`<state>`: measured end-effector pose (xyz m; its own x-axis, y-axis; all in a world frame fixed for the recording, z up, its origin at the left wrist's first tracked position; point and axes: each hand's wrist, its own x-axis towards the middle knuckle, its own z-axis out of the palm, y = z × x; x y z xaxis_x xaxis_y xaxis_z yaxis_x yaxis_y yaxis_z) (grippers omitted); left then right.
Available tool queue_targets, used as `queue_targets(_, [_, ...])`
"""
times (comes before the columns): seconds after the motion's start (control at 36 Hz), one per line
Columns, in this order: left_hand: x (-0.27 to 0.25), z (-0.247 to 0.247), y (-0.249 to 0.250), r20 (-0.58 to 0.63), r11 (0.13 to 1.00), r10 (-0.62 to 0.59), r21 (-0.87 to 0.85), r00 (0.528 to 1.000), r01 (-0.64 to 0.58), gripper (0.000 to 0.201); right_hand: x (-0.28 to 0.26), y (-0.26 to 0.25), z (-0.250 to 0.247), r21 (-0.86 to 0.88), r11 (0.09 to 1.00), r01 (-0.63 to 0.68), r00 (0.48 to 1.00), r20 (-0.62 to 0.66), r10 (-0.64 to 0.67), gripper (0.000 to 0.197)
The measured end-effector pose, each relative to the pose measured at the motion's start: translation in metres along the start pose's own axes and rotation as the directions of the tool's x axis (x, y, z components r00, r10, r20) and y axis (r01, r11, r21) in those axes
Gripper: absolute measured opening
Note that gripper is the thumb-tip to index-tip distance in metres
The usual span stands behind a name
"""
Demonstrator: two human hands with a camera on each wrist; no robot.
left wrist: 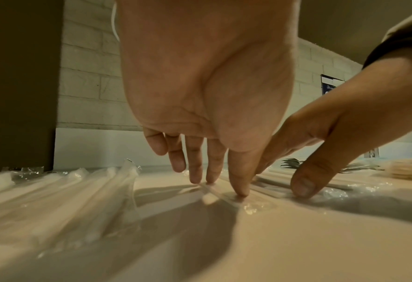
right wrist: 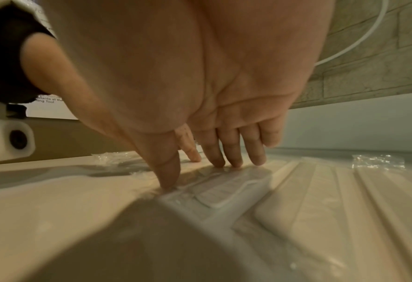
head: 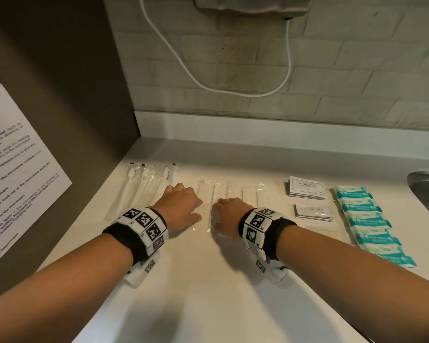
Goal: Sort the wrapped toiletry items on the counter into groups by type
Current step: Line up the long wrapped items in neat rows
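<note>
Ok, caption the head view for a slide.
Both hands, left and right, press clear-wrapped combs flat between toothbrushes and teal soaps.

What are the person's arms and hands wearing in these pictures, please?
Both forearms are bare and neither the left hand nor the right hand wears a glove. Each wrist carries a black strap under a band of white square tiles printed with black-and-white coded markers, with a white camera housing slung beneath. The right wrist band looks the same. No rings are visible.
</note>
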<state>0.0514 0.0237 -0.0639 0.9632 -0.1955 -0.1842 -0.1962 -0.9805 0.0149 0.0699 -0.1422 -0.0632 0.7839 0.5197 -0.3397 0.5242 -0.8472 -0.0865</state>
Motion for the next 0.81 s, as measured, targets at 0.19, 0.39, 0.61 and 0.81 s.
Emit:
queue_targets(0.19, [0.003,-0.001,0.002,-0.007,1.0,0.014,0.021,1.0,-0.014,0.041,0.0,0.0,0.0,0.0,1.0,-0.006,1.0,0.002,0.006,0.051])
queue_targets(0.39, [0.002,-0.003,0.004,-0.001,1.0,0.015,0.023,1.0,-0.015,0.042,0.0,0.0,0.001,0.02,1.0,-0.013,1.0,0.002,0.013,0.052])
queue_targets(0.61, [0.0,-0.004,0.003,0.009,1.0,-0.001,-0.017,1.0,0.001,0.035,0.001,-0.003,-0.002,-0.024,1.0,-0.02,0.999,0.033,0.021,0.052])
queue_targets(0.81, [-0.009,-0.018,-0.018,-0.084,0.99,-0.065,-0.127,0.994,0.054,0.047,0.001,-0.012,-0.017,-0.028,0.999,0.042,0.999,-0.019,-0.043,0.052])
